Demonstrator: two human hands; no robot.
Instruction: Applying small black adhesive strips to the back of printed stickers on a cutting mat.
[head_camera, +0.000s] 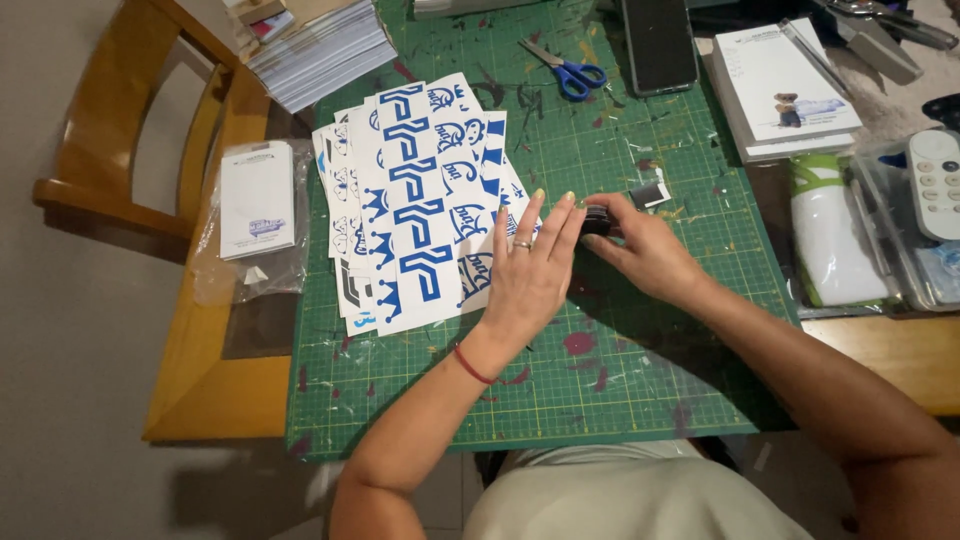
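Left hand (530, 270) flat, fingers together and stretched out, edge resting on the green mat (620, 360) just beside the fanned sticker sheets (415, 215); nothing gripped; ring on one finger, red band at the wrist; fingertips touching the small black object (597, 220). Right hand (645, 250) curled round that black object from the right, thumb and fingers pinched on it; object mostly hidden, kind not clear; sits on the mat, about the middle, between the two hands. Small black-and-white scrap (652, 195) just above the right hand, on the mat. Sticker sheets white with blue shapes, overlapping in a slanted row on the left half of the mat. Blue-handled scissors (570, 72) at the top of the mat, well apart from the hands; dark phone (658, 45) just to their right. White booklet stack (780, 85) at top right, off the mat; white roll (830, 235) in clear wrap to the right; white remote (937, 185) at the far right edge. Clear bag with a white card (257, 200) left of the mat on the wooden table (225, 395); paper stack (320, 50) at top left; wooden chair (120, 130) at far left.
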